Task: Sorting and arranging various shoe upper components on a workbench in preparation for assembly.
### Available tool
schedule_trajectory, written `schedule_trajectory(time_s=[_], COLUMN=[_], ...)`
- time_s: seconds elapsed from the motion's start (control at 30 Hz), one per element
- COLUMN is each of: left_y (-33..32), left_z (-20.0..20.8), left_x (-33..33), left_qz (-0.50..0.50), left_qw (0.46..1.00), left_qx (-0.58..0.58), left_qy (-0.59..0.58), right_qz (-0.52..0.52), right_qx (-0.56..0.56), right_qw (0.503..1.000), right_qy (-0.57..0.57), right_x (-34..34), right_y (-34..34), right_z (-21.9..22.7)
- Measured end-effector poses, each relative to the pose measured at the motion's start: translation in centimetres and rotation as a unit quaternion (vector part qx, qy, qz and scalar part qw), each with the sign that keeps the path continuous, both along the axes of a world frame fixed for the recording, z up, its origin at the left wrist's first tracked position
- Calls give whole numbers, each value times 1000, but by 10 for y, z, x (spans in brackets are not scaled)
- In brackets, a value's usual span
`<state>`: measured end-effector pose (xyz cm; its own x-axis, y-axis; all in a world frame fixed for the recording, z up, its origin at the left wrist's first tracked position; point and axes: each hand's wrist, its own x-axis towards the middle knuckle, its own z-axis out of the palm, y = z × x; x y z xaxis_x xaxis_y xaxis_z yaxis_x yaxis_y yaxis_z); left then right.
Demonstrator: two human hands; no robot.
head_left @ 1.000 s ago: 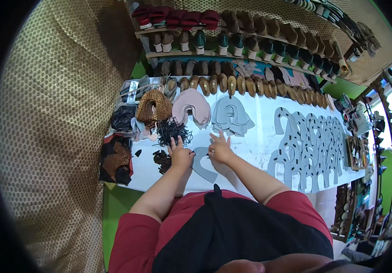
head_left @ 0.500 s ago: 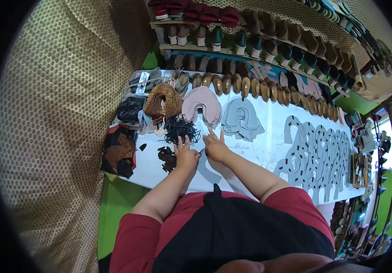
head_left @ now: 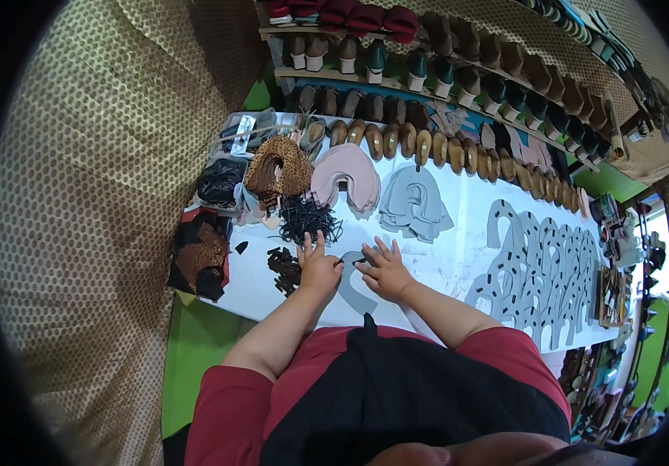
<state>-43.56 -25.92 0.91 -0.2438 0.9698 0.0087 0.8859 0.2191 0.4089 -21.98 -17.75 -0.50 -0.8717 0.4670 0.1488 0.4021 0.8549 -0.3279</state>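
A grey curved shoe-upper piece (head_left: 356,293) lies flat on the white table in front of me. At its left edge is my left hand (head_left: 319,270), fingers stretched forward and apart, thumb beside the piece. My right hand (head_left: 386,273) is open on the other side, fingers spread, their tips over the upper part of the piece. Just beyond my left fingertips is a tangled heap of thin black strips (head_left: 303,217). Small dark brown strips (head_left: 282,268) lie in a pile left of that hand.
Stacks of leopard-print (head_left: 279,167), pink (head_left: 346,175) and grey uppers (head_left: 414,202) stand beyond my hands. Many grey pieces with dark tabs (head_left: 540,268) cover the table's right side. Wooden shoe lasts (head_left: 424,147) line the back, below shelves of shoes (head_left: 443,74). Scraps (head_left: 201,256) lie at the left corner.
My right hand has turned and shifted slightly right, its fingers spreading and uncovering more of the grey piece. The left hand has stayed nearly in place.
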Motion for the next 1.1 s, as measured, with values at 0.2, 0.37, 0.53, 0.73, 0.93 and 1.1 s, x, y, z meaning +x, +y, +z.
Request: schedule_trajectory(time_s=[0.2,0.37,0.53,0.73,0.93,1.1], left_y=[4,22,27,27,21,25], left_z=[3,5,10,0,-3,-25], left_x=[5,16,-1,7,28,31], left_qz=[-16,-39,-95,-53,-21,-31], left_qw=[1000,996,989,999,998,996], left_qx=[-19,-43,-97,-11,54,83], left_qy=[-17,-63,-60,8,-12,30], right_qz=[-8,20,8,8,-3,-1], right_qx=[-4,58,-23,-4,-34,-39], right_qw=[999,998,996,999,999,999], right_qy=[-30,-35,-89,33,42,24], right_x=[-2,-6,-5,-1,3,2], right_y=[0,7,8,9,11,13], right_z=[7,-2,13,2,1,1])
